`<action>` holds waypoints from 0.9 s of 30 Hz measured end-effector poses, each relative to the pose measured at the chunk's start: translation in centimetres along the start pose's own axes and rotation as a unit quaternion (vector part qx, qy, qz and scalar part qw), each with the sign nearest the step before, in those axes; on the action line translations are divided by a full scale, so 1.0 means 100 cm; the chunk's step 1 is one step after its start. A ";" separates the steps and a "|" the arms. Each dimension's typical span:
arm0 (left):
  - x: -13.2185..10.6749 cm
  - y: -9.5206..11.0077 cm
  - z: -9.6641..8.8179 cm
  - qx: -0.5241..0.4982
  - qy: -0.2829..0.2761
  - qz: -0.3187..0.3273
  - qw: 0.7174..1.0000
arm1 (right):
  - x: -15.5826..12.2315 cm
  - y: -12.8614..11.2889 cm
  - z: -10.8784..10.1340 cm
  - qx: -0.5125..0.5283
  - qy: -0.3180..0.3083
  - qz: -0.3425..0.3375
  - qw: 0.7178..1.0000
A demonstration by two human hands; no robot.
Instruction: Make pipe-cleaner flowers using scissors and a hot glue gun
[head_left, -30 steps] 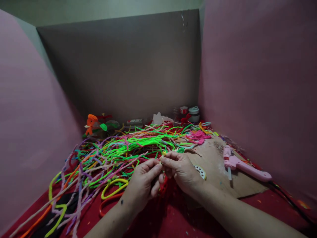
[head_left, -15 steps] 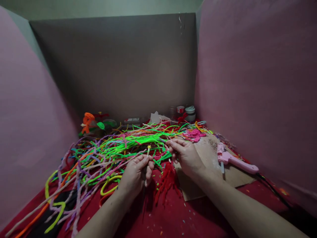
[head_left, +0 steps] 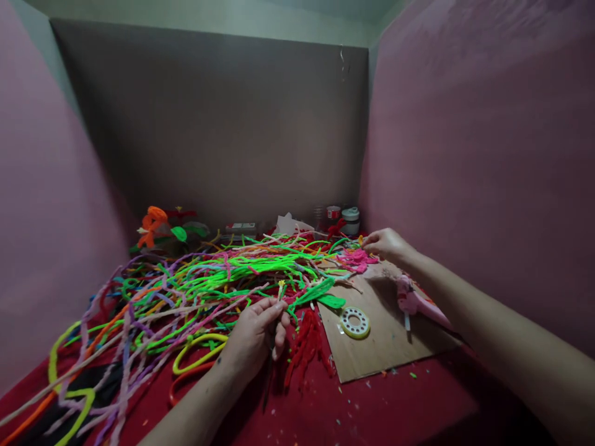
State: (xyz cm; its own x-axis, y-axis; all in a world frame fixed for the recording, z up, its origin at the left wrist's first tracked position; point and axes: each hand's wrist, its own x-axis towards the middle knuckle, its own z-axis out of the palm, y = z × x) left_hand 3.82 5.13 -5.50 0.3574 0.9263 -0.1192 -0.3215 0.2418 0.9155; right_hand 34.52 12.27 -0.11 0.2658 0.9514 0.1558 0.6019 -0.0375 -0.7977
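Observation:
My left hand [head_left: 261, 325] is closed around a thin stem with a small yellow tip [head_left: 281, 284] standing above the fingers. The stem's dark lower end hangs below the hand. My right hand [head_left: 388, 246] is at the far right of the heap, fingers drawn together beside a bright pink pipe cleaner piece [head_left: 357, 260] and a bit of orange. What its fingertips hold, if anything, is too small to make out. A green leaf shape [head_left: 320, 292] of pipe cleaner lies just right of the left hand, and red pipe cleaner strands [head_left: 304, 350] lie below it.
A big heap of coloured pipe cleaners [head_left: 242, 269] covers the table's middle and left. On a cardboard sheet [head_left: 381, 353] lie a tape roll [head_left: 355, 323] and a pink glue gun [head_left: 411, 301]. An orange flower [head_left: 153, 224] and a lidded jar [head_left: 351, 220] stand at the back.
My right hand has moved away from the left hand, to the far right of the heap. The tape roll and green leaf now show uncovered. My left hand keeps its hold on the stem.

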 end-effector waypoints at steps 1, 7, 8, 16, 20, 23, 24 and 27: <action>0.000 -0.001 0.000 0.005 -0.005 -0.003 1.000 | 0.005 0.005 0.002 -0.053 -0.011 0.006 0.998; 0.002 -0.004 -0.002 0.016 -0.015 -0.005 1.000 | 0.020 0.019 0.024 -0.265 -0.057 0.036 0.962; 0.002 -0.004 -0.002 0.015 -0.011 -0.005 1.000 | 0.021 0.019 0.028 -0.284 -0.062 0.039 0.956; 0.002 -0.002 -0.003 0.022 0.007 -0.009 1.000 | 0.025 0.012 0.022 -0.311 -0.022 0.037 0.949; 0.003 -0.004 -0.004 0.010 0.009 -0.008 1.000 | 0.028 0.011 0.006 -0.234 0.062 0.004 0.970; 0.003 -0.005 -0.004 0.008 0.007 -0.017 1.000 | 0.026 0.008 0.003 -0.123 0.119 -0.015 0.985; 0.003 -0.005 -0.004 0.008 0.006 -0.021 1.000 | 0.024 0.006 0.003 -0.076 0.129 -0.019 0.989; 0.002 -0.005 -0.003 -0.001 0.002 -0.025 1.000 | 0.015 -0.001 0.008 0.084 0.134 -0.017 0.987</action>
State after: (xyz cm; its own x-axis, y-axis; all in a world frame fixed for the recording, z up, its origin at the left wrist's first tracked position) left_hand 3.78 5.31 -6.10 0.3699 0.9140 -0.1668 -0.3047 0.2890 0.9076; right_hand 34.22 13.92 -0.24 0.4517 0.8349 0.3146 0.4860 0.0655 -0.8715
